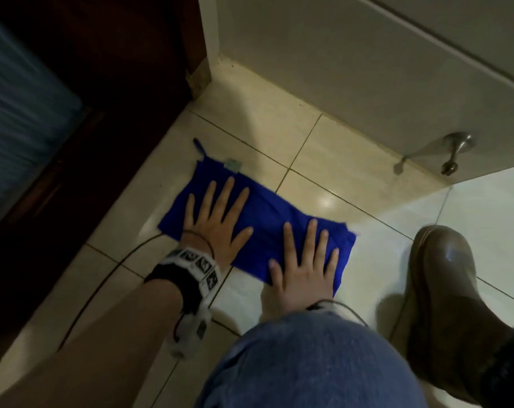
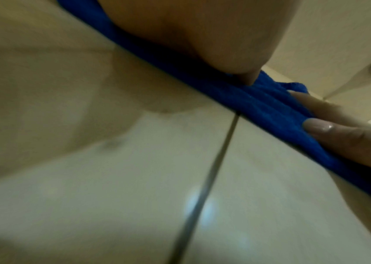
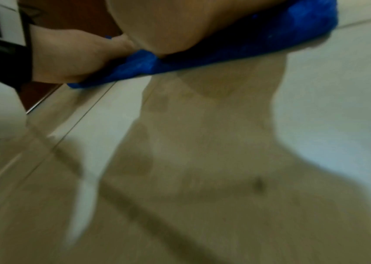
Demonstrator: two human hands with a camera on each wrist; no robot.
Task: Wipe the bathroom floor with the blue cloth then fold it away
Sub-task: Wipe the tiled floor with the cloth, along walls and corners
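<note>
The blue cloth lies flat in a long rectangle on the pale tiled floor, a small grey tag at its far corner. My left hand presses flat on the cloth's left half, fingers straight and spread. My right hand presses flat on its right half, fingers spread as well. The left wrist view shows the cloth edge-on under my palm, with the right hand's fingertips resting on it. In the right wrist view the cloth sits beneath my palm, beside the left hand.
A dark wooden door frame borders the floor on the left. A white cabinet with a metal doorstop stands at the back right. My brown boot and denim-clad knee are close on the right. A thin cable trails over the tiles.
</note>
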